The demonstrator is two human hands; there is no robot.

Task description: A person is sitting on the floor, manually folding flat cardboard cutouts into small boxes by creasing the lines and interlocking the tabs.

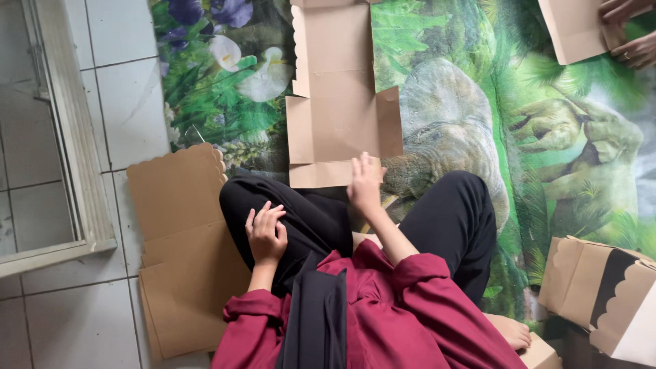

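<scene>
So the right hand (364, 183) is stretched out in front with the fingers open and spread, resting on the near edge of a flat, unfolded cardboard box (338, 96). It's touching the bottom flap, not gripping anything. The left hand (265, 231) is loosely open too, fingers a bit curled, just sitting on the person's left knee on the black trousers (307, 219), holding nothing.

The cardboard box lies flat on a floor mat (471, 102), straight ahead of the crossed legs, running away from the person toward the top of the view. It's brown, with side flaps sticking out near the middle and a wavy scalloped edge along its left side further up. The near flap is just about touching the knees.

The person is sitting cross-legged, with dark red sleeves (410, 301) and a black scarf hanging down the middle. A bare foot (511, 333) pokes out on the right.

To the left, half under the left leg, there's a stack of more flat cardboard sheets (181, 253) with the same scalloped edge, lying partly on the white tiled floor (82, 321). A pale door frame (75, 150) runs along the far left.

The mat is printed with green leaves, white and purple flowers and some big animal shapes. In the lower right corner is an already folded box (601, 294), brown with a white side. In the top right, another person's hands (629, 31) are on another piece of cardboard (574, 29), well apart from the rest.
</scene>
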